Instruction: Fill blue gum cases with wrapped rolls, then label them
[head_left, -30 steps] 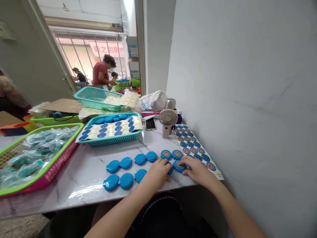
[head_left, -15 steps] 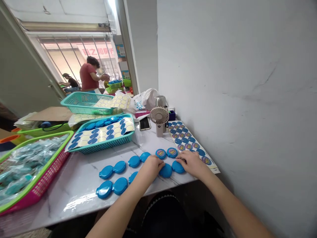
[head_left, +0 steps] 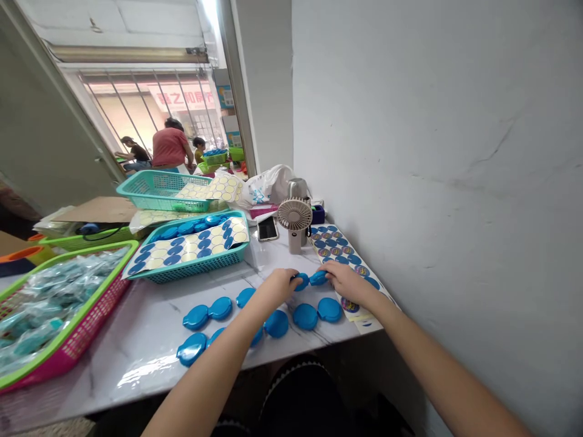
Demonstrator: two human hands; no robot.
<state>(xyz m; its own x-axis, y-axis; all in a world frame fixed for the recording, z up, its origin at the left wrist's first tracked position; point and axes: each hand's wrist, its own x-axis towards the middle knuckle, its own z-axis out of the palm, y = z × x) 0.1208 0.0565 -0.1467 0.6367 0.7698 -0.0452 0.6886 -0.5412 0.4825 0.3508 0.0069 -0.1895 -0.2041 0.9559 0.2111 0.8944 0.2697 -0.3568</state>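
Both hands hold one blue double-round plastic case [head_left: 310,280] just above the white marble table [head_left: 150,340]. My left hand [head_left: 277,286] grips its left end and my right hand [head_left: 345,281] its right end. Closer to me lie more blue cases in two rows: one pair [head_left: 317,313] below my right hand, another [head_left: 208,312] to the left, and one [head_left: 191,349] at the front. A sticker sheet [head_left: 339,249] with round blue stickers runs along the wall under my right wrist.
A small beige fan [head_left: 294,221] and a phone [head_left: 266,228] stand behind my hands. A teal basket [head_left: 191,252] holds blue cases and sticker sheets. A green-and-pink tray [head_left: 59,303] of bagged items is at left. People work in the far room.
My hands moved from the near row up to the far row and lifted the stickered blue case. The near pair now lies uncovered.
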